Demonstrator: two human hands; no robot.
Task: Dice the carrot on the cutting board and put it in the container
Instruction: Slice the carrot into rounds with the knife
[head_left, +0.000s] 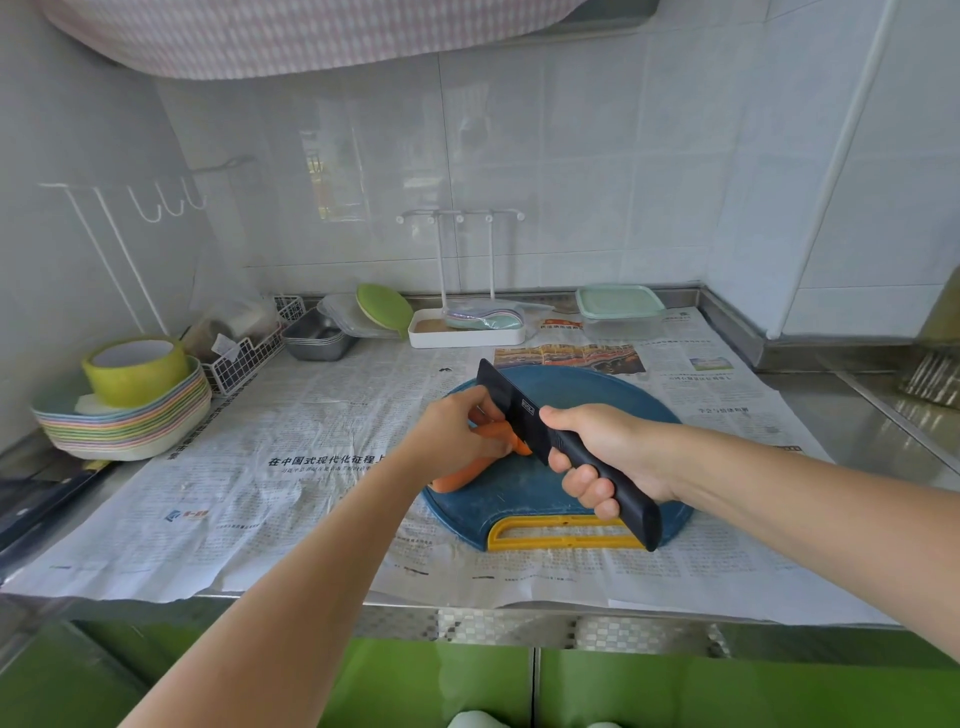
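Tiled kitchen, newspaper-covered bench (311, 415): on the blue cutting board (597, 395) the left hand (452, 436) pins the carrot (457, 478) while the right hand (608, 452) grips the black knife (511, 402), blade at the carrot's tip, so probably early slicing; next needs tucked fingertips, with the lidded container (621, 312) at the back.

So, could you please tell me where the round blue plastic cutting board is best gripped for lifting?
By the yellow slotted handle at the near edge of the round blue plastic cutting board, reaching in from the near side. The long slot lets fingers hook through, and it faces the person; the far rim is plain.
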